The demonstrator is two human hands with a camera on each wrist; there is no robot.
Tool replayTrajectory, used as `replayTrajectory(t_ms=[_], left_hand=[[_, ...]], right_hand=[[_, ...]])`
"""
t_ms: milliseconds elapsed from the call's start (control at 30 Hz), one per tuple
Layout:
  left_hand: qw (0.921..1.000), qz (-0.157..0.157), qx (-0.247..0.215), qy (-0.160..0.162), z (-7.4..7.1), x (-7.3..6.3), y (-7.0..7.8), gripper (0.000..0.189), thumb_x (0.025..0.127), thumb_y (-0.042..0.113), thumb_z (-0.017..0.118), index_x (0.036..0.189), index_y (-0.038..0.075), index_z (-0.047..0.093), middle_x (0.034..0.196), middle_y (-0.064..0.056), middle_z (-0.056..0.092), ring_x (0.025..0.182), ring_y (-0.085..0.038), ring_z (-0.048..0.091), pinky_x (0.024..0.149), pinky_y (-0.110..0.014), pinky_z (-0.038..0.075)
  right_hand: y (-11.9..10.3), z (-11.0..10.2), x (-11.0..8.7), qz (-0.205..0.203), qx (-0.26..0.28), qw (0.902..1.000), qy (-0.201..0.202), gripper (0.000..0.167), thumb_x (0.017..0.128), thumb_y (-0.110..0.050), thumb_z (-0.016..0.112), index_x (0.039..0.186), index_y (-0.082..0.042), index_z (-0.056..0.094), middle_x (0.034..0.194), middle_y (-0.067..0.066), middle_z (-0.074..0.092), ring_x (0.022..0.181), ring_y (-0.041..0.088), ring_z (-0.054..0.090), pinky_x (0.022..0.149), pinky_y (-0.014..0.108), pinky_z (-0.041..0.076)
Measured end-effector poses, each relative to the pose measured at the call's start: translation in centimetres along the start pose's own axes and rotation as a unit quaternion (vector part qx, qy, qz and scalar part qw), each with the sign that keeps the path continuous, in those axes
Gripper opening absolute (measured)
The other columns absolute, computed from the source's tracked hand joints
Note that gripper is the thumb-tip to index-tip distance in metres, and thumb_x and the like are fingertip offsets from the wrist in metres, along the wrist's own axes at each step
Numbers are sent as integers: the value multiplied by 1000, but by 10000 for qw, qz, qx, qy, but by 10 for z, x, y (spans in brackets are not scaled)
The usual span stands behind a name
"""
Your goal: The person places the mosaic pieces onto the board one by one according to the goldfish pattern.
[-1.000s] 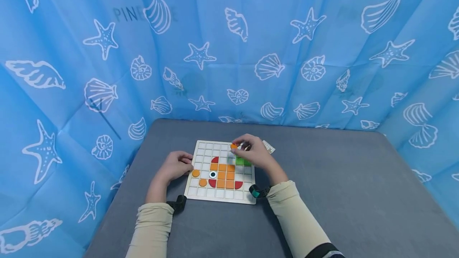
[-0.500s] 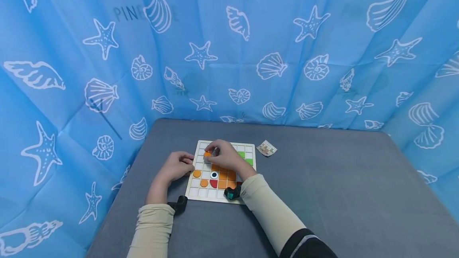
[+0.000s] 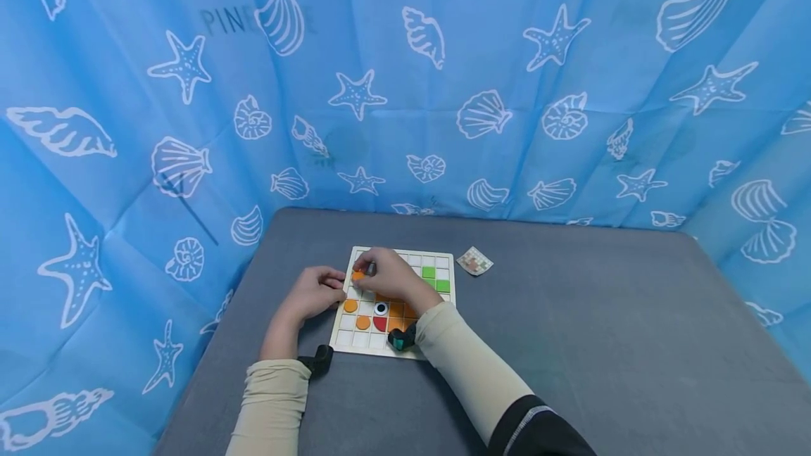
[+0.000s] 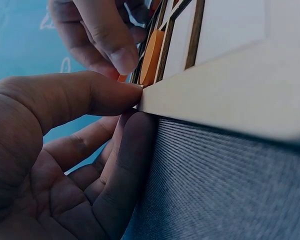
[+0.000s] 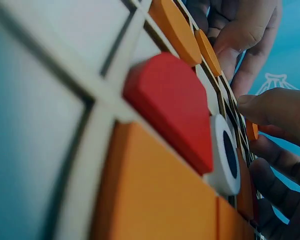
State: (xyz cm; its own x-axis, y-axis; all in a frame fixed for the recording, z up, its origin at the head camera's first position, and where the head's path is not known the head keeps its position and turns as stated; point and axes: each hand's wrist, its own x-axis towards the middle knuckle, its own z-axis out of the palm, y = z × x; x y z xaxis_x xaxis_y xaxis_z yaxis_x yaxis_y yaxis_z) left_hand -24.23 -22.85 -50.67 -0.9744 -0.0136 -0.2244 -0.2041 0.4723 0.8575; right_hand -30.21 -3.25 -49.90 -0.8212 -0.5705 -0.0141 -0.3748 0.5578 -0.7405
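Observation:
A white grid board [image 3: 345, 338] lies on the grey table, with colored pieces in its cells. My left hand [image 3: 315, 292] grips the board's left edge, thumb at the top of the rim and fingers below. Over the upper-left cells, my right hand [image 3: 389, 276] pinches an orange disc [image 5: 251, 130] between thumb and fingers. Two more orange discs sit on the left side, one [image 3: 350, 306] above the other [image 3: 362, 322]. Beside them are a round eye piece [image 3: 381, 309], a red rounded piece [image 5: 172, 105] and orange squares [image 5: 160, 190]. The right hand and forearm hide part of the board.
Green squares [image 3: 443, 286] sit in the board's upper right. A small pattern card [image 3: 474, 261] lies just off its top right corner. A blue shell-print curtain [image 3: 405, 104] hangs behind the grey table [image 3: 602, 329].
My right hand has carried the orange disc leftward from the board's top right to its upper left, uncovering the card and green squares. The left hand stays at the edge.

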Motion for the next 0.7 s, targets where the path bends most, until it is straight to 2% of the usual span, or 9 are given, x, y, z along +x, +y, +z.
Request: replayTrajectory(t_ms=[300,700], left_hand=[[10000,-50,23,19,0,0,3,37,91,5,74,127,0,71,105,-13,69,87,-21,67,74,-31,62],[9999,-41,74,62,0,0,1,37,90,5,75,126,1,71,105,-13,69,87,-21,67,73,-32,62]], right_hand=[[-4,-3,1,71,-166,9998,-114,19,97,-19,79,115,-13,79,108,2,72,92,17,61,84,34,55],[-4,-1,3,91,-91,9998,-154,16,97,-19,79,113,-14,79,107,1,71,92,18,61,84,35,55]])
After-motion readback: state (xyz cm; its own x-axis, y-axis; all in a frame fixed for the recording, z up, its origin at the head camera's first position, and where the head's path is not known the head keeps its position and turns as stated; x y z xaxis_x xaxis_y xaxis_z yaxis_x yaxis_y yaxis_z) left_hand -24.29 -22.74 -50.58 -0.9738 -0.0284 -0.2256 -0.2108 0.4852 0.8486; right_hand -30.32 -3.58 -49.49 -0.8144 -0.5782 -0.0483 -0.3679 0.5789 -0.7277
